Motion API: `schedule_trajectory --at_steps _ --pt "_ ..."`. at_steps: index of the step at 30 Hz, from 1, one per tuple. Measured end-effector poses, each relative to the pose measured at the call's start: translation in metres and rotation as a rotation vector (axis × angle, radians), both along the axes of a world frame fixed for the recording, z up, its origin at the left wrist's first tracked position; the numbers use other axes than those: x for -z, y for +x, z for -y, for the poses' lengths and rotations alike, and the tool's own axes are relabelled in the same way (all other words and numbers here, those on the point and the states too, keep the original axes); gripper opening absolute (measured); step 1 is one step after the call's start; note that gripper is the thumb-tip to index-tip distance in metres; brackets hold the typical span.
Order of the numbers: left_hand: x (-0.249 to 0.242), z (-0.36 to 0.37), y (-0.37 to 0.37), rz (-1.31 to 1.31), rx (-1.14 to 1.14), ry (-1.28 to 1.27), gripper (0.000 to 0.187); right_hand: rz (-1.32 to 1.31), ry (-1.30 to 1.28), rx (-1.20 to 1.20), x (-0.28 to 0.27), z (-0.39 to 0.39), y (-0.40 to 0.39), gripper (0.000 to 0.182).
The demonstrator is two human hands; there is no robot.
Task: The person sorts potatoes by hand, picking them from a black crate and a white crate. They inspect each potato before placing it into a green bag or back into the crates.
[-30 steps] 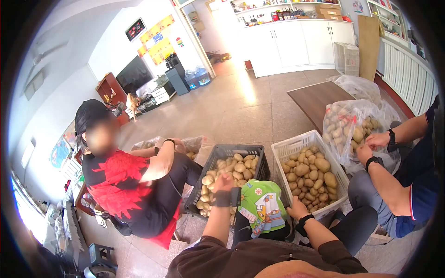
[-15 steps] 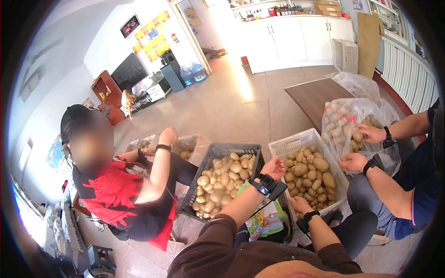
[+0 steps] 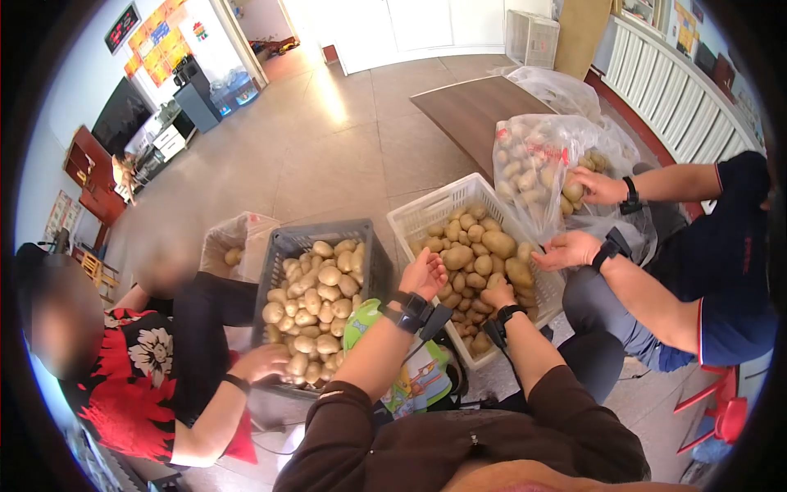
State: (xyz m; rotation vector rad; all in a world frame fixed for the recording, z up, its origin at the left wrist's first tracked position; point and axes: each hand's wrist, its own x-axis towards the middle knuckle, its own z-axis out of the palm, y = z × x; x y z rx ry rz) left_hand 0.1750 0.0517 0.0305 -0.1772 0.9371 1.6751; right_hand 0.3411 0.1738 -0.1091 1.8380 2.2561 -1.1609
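Note:
My left hand (image 3: pixel 424 275) is above the near-left rim of the white plastic crate (image 3: pixel 407 215), its fingers loosely curled and apart, with no object visible in it. Over the potatoes (image 3: pixel 469 257) inside that crate, my right hand (image 3: pixel 497 297) has its fingers closed around a potato (image 3: pixel 495 281). Left of my left hand stands a dark grey crate (image 3: pixel 379 275) full of potatoes (image 3: pixel 316 299). A green printed bag (image 3: pixel 422 381) lies below my left forearm.
On the right, a co-worker's hands (image 3: pixel 598 185) work at a clear plastic bag of potatoes (image 3: pixel 525 164). Another co-worker's hand (image 3: pixel 264 362) is at the grey crate's left side. A brown board (image 3: pixel 459 115) lies behind the white crate; a red stool (image 3: pixel 721 414) is at far right.
The view has swung right and down. My right hand has moved from the white crate's near edge in over its potatoes. The left co-worker's hand has lowered to the grey crate.

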Motion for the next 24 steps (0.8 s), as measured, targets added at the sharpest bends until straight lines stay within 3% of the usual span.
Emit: schedule_trajectory --at_steps 8,9,12,24 --pt "-0.001 -0.002 -0.001 0.006 0.012 0.040 0.023 0.288 -0.105 0.044 0.006 -0.015 -0.017 0.072" --pt "-0.002 -0.002 -0.001 0.009 0.018 0.047 0.023 0.308 -0.088 0.062 0.015 -0.017 -0.020 0.078" --pt "-0.007 -0.002 -0.001 0.028 0.018 0.060 0.024 0.224 -0.061 0.168 0.034 -0.025 -0.025 0.074" --pt "0.003 -0.004 -0.003 -0.013 0.031 0.033 0.023 0.017 0.166 0.137 0.024 -0.014 -0.020 0.057"
